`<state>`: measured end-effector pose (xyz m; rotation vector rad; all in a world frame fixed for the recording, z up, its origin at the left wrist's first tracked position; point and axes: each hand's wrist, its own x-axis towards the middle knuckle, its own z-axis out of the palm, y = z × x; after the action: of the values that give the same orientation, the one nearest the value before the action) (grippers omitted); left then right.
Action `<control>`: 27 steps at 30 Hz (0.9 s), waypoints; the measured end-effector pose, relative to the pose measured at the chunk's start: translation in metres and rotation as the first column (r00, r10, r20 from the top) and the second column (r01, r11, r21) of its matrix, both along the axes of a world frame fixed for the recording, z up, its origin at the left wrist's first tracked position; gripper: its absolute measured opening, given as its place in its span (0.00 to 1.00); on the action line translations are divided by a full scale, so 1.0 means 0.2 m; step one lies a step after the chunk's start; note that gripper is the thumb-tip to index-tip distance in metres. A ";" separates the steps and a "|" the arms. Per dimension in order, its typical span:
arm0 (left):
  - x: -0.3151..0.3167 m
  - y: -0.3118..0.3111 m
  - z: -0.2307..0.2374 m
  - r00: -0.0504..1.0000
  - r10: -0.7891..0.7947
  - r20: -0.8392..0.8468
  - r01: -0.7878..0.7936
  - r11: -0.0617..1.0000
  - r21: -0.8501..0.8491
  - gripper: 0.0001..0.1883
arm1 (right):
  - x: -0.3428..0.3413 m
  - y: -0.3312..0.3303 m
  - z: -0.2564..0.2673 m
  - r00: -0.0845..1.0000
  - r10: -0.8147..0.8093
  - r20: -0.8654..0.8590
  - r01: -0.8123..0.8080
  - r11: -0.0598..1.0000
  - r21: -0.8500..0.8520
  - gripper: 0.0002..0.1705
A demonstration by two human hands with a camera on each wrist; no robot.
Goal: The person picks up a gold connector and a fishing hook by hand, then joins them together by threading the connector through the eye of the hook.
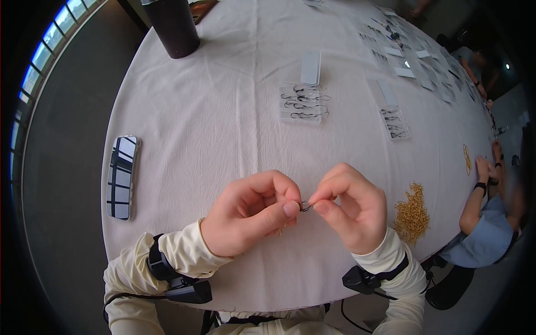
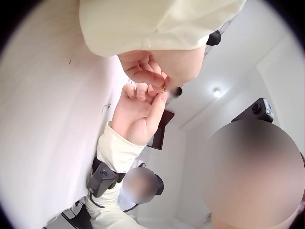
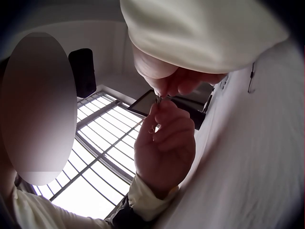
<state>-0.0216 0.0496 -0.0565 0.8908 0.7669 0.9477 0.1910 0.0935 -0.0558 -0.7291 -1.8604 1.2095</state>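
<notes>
My left hand (image 1: 251,209) and my right hand (image 1: 354,209) meet above the near part of the table. Between their fingertips is a small dark wire hook (image 1: 305,206), pinched by the thumb and index finger of each hand; most of it is hidden. A tiny gold piece (image 2: 163,88) shows at the fingertips in the left wrist view. Another bit of gold (image 1: 281,230) peeks out under my left hand. To the right of my right hand lies a heap of small gold clips (image 1: 412,215).
Ahead stands an open clear box (image 1: 285,114) of dark hooks, with a second hook box (image 1: 396,124) to its right. A phone (image 1: 123,178) lies at left, a dark tumbler (image 1: 173,30) behind it. Many packets (image 1: 424,78) cover the far right. Another person's arm (image 1: 474,192) rests at the right edge.
</notes>
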 end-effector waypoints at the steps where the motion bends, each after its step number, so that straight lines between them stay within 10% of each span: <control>1: 0.00 0.00 0.00 1.000 0.000 0.000 0.000 1.000 0.000 0.07 | 0.00 0.00 0.00 1.000 0.000 0.000 0.000 1.000 0.000 0.03; 16: -0.01 0.01 0.01 0.997 -0.076 0.034 0.080 0.990 -0.118 0.06 | 0.01 0.02 0.06 0.988 0.094 0.123 -0.113 0.982 0.154 0.05; 27: 0.00 0.00 0.00 0.994 -0.114 -0.001 0.114 0.993 -0.020 0.09 | 0.03 0.03 0.06 0.976 0.181 0.118 -0.171 0.982 -0.085 0.02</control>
<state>-0.0224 0.0496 -0.0574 0.9089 0.7184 0.8378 0.1960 0.0991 -0.0445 -0.7061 -2.0271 1.3791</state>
